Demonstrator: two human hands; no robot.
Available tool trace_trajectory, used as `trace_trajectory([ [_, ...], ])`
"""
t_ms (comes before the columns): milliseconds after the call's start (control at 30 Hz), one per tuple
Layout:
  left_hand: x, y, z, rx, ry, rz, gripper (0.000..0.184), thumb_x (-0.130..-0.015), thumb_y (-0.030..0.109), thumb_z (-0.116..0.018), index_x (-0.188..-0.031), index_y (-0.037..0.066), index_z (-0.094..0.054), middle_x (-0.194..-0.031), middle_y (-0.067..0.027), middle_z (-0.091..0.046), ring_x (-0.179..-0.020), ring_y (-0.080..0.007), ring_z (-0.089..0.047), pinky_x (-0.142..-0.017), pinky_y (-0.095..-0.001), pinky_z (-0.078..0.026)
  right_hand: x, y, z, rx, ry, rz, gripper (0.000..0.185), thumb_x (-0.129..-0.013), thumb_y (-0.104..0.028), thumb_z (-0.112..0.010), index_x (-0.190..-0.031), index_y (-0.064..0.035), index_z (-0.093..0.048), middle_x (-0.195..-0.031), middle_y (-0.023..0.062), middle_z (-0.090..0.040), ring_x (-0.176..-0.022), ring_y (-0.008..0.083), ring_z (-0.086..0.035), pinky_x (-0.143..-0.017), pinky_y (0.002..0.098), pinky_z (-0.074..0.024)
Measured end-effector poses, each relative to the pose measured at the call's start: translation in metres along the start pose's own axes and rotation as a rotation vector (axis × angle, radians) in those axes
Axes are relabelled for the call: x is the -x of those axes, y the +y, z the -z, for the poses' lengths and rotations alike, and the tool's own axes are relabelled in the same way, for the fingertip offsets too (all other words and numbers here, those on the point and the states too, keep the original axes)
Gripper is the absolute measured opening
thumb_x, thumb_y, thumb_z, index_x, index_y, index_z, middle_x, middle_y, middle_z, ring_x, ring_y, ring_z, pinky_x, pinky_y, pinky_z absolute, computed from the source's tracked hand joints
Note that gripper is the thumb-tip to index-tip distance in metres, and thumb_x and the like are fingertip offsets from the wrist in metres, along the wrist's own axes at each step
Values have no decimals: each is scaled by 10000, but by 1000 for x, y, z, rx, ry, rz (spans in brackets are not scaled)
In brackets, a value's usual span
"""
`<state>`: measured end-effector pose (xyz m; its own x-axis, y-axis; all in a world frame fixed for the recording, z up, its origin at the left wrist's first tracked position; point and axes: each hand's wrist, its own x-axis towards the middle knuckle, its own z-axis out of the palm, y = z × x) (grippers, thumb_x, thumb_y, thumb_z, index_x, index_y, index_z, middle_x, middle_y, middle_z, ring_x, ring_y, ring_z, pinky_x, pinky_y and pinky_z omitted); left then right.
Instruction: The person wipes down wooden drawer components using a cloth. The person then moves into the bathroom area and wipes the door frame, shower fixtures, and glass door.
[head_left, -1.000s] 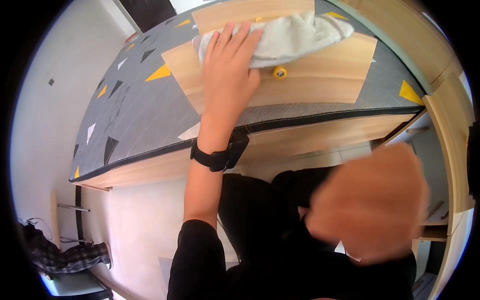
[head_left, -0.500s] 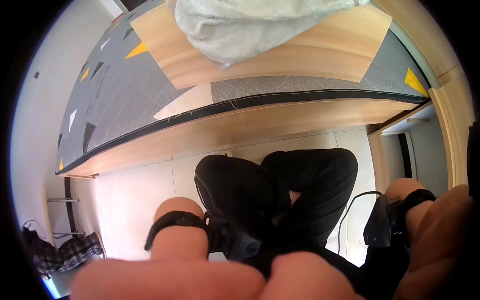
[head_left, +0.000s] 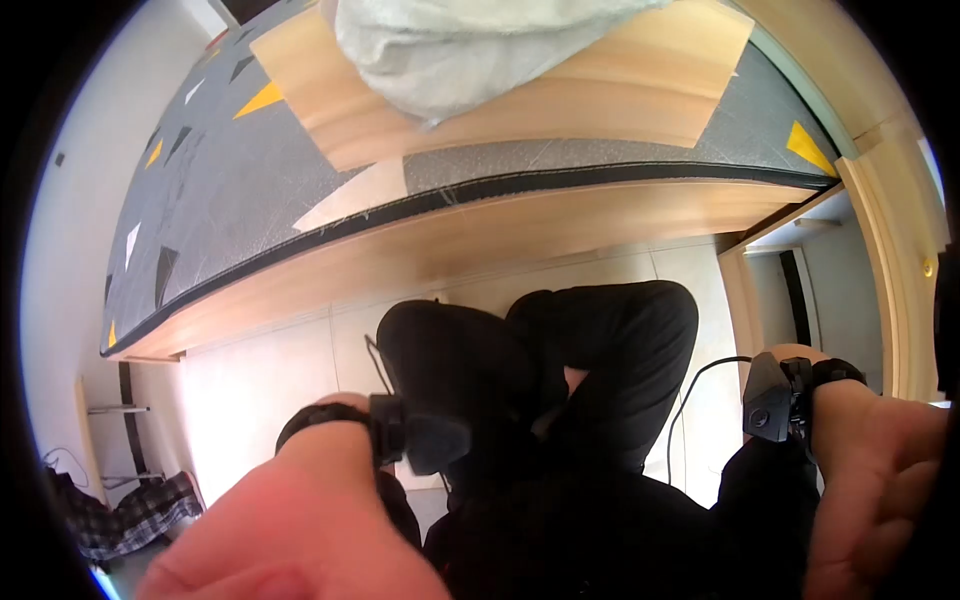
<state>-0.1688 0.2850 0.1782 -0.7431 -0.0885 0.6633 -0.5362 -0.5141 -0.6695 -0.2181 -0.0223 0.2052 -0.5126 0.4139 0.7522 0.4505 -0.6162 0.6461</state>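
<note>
My left hand [head_left: 285, 535] is raised close to the camera at the lower left, blurred, its fingers cut off by the bottom edge. A black strap with a small camera [head_left: 435, 440] sits around that wrist. At the lower right, my right hand [head_left: 875, 490] turns its palm to me, its fingers partly cut off and nothing visible in it. Its wrist carries another small black camera [head_left: 770, 395]. Beyond both hands, a white fluffy cloth [head_left: 450, 60] lies on a wooden board [head_left: 600, 120], which rests on a grey patterned mattress [head_left: 230, 170].
My crossed legs [head_left: 600, 350] in black trousers are on the pale tiled floor [head_left: 265, 370]. The wooden bed side [head_left: 450, 240] runs ahead. A wooden cabinet [head_left: 890, 280] stands right, a black cable [head_left: 685, 410] near it. Checked fabric [head_left: 150, 510] lies far left.
My left hand has moved left, and the skin that covered the bottom middle is gone from there. My right hand has turned to show more palm. The view has shifted slightly.
</note>
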Motion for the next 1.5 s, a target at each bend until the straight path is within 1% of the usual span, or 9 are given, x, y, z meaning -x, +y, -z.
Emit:
trace_trajectory([
  [133,-9,-16,-2,-130,137,-214,492,-946,109,-524,-1398,215,-363,-852,-63,-635,-760,-110,-615,-711,-197,-521,-13,2,5,228,-147,101,188,-1014,-196,-514,-976,-13,-533,-708,-77,-380,-551,29,-384,-468,146,-308],
  [333,-22,-20,4,-231,293,-432,588,-976,94,-499,-1520,234,-323,-883,-72,-652,-801,-94,-629,-746,-177,-530,25,15,36,-331,645,-99,167,-908,-381,-632,-801,-257,-667,-630,-169,-536,-537,0,-466,-493,205,-272],
  [400,-17,18,20,-170,-42,33,265,-944,15,-430,-1150,88,-579,-843,-55,-587,-760,-85,-588,-646,-223,-501,41,10,34,-958,728,-67,240,-927,-434,-620,-740,-282,-622,-635,-188,-487,-522,-13,-420,-508,195,-243],
  [500,22,25,28,25,178,160,125,-912,176,-563,-801,125,-540,-703,-12,-484,-571,-182,-539,-538,-296,-465,67,4,-17,-288,195,-292,384,-827,-78,-690,-584,-113,-395,-595,-27,-403,-514,134,-451,-488,262,-327],
  [600,47,34,-3,-199,-858,446,60,-784,209,-658,-787,156,-688,-825,-20,-637,-717,-228,-620,-572,-333,-440,120,19,-63,-61,34,-609,110,-735,96,-649,-738,-5,-608,-725,128,-616,-673,301,-593,-630,409,-509],
  [767,155,-39,-100,-331,-847,513,422,-892,240,-592,-1282,79,-597,-1358,-150,-535,-1199,-394,-471,-1039,-515,-364,126,54,-183,-115,-450,-533,399,-836,-204,-693,-1214,-108,-609,-1203,106,-611,-1096,286,-561,-955,441,-427],
  [1000,192,-37,-118,-321,-911,654,531,-918,299,-610,-1373,50,-495,-1478,-188,-407,-1365,-468,-314,-1100,-638,-212,160,50,-203,68,-684,-423,488,-840,-253,-694,-1309,-166,-590,-1226,63,-614,-1144,277,-554,-1008,440,-407],
  [1267,-27,79,-65,1287,-1168,513,450,-748,177,-640,-1160,-3,-609,-1240,-165,-584,-1199,-350,-523,-1038,-443,-407,170,39,-208,130,-481,-439,426,-839,-126,-676,-1259,-189,-636,-1275,27,-610,-1177,260,-544,-1053,454,-385],
  [1500,-57,54,-20,1429,-1108,385,519,-811,228,-605,-1251,-34,-517,-1312,-186,-545,-1301,-287,-447,-1075,-375,-385,169,37,-205,101,-489,-443,428,-846,-129,-680,-1266,-190,-628,-1270,24,-606,-1165,265,-546,-1050,447,-386],
])
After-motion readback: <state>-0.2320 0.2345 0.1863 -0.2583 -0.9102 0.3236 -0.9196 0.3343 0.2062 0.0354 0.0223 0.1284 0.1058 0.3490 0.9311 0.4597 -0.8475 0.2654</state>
